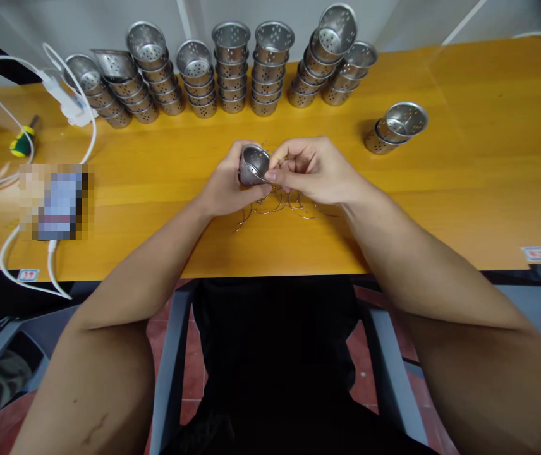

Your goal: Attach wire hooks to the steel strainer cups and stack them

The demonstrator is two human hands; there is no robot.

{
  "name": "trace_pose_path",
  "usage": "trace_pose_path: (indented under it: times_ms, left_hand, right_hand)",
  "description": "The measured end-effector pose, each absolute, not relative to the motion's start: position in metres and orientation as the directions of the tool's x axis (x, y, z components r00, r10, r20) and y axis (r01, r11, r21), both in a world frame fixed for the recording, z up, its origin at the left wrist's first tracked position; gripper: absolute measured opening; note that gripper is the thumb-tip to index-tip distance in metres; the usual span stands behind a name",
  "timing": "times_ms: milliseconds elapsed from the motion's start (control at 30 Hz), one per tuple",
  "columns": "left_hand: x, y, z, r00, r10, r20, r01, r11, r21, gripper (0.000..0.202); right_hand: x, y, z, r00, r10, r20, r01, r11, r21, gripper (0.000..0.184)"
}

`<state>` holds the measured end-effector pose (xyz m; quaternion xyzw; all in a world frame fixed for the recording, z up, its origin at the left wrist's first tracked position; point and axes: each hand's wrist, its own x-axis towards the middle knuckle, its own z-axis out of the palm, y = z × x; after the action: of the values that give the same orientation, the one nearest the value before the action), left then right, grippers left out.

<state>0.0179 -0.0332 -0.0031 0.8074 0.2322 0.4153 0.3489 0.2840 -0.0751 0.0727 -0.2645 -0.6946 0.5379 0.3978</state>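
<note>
A small perforated metal cup (254, 165) is tilted in my left hand (229, 183), whose fingers and thumb wrap round its side. My right hand (315, 170) is at the cup's right rim, thumb and forefinger pinched together. What that pinch holds, if anything, is too small to make out. Several thin curved wires (294, 201) lie on the table just below and between my hands, partly covered by them.
Stacks of perforated metal cups (232, 69) line the table's back edge. A shorter stack (396, 126) stands to the right. At left lie a blurred phone (60, 205), a white power strip (71, 107) with cables, and a green-yellow screwdriver (23, 142). The wooden table (479, 170) ends near my body.
</note>
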Motion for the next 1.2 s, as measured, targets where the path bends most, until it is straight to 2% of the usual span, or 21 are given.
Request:
trace_pose_path:
  times_ms: [167,367,500,667,767,933,1100,1200]
  left_hand:
    - [0.018,-0.034,0.0,0.546,0.625,0.558,0.045,-0.687,0.726,0.089]
    - [0.015,-0.036,0.001,0.493,0.711,0.501,0.098,-0.618,0.78,0.094]
    - [0.015,-0.032,-0.001,0.502,0.67,0.547,0.071,-0.662,0.746,0.092]
    - [0.014,-0.017,-0.012,0.504,0.531,0.681,-0.004,-0.787,0.617,0.092]
    - [0.012,-0.009,-0.02,0.433,0.547,0.716,0.011,-0.798,0.603,0.097]
    - [0.012,-0.008,-0.021,0.39,0.562,0.729,0.06,-0.806,0.589,0.099]
    - [0.015,-0.019,-0.013,0.368,0.643,0.672,0.1,-0.745,0.659,0.094]
    - [0.016,-0.021,-0.011,0.349,0.631,0.692,0.076,-0.756,0.651,0.092]
  right_hand:
    - [0.289,-0.073,0.072,-0.568,0.777,0.27,-0.047,0.297,-0.954,0.056]
    - [0.287,-0.074,0.071,-0.547,0.777,0.311,-0.078,0.322,-0.943,0.056]
    - [0.287,-0.074,0.07,-0.542,0.771,0.335,-0.087,0.345,-0.934,0.056]
    - [0.289,-0.074,0.067,-0.432,0.771,0.467,0.008,0.521,-0.853,0.055]
    - [0.292,-0.069,0.061,-0.375,0.766,0.523,0.055,0.581,-0.812,0.058]
    - [0.297,-0.064,0.052,-0.41,0.719,0.561,0.142,0.658,-0.739,0.059]
    - [0.297,-0.072,0.058,-0.428,0.732,0.529,0.241,0.657,-0.714,0.062]
    - [0.295,-0.075,0.061,-0.442,0.727,0.526,0.249,0.663,-0.706,0.058]
